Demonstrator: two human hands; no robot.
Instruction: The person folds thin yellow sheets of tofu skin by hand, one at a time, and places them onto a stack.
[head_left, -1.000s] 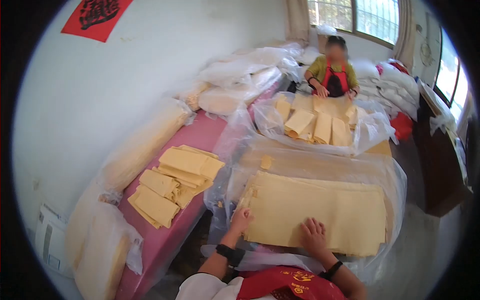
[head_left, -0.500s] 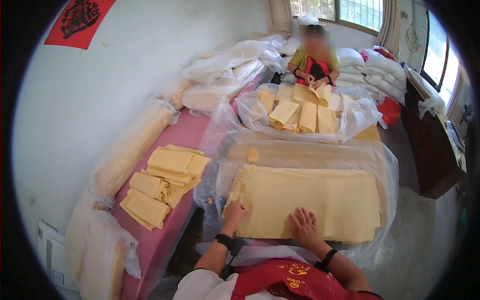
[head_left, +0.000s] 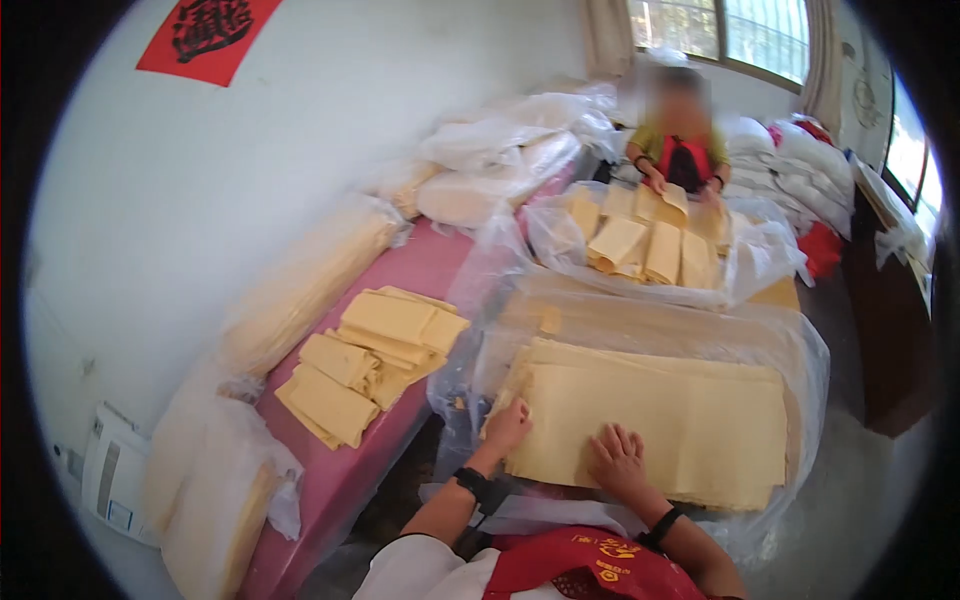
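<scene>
In front of me lies a stack of thin pale-yellow sheets [head_left: 690, 425], like tofu skin, spread flat on clear plastic. My left hand [head_left: 508, 425] is at the stack's left edge, its fingers curled and closed on the sheet edge; how many layers it pinches is hidden. Flat on the top sheet near the front edge rests my right hand [head_left: 617, 460], its fingers stretched out and holding nothing. To the left, a pile of folded yellow sheets [head_left: 385, 340] sits on a pink surface [head_left: 410, 395].
Across from me a person [head_left: 682, 150] handles folded sheets [head_left: 620, 245] on plastic. Long plastic-wrapped bundles [head_left: 315, 275] line the left wall. White sacks [head_left: 800, 165] are stacked at the back, and a dark wooden piece of furniture [head_left: 890, 330] stands at right.
My view has turned, so the scene sits further right in the picture. My hands keep nearly the same places on the stack. The other person's hands have moved apart.
</scene>
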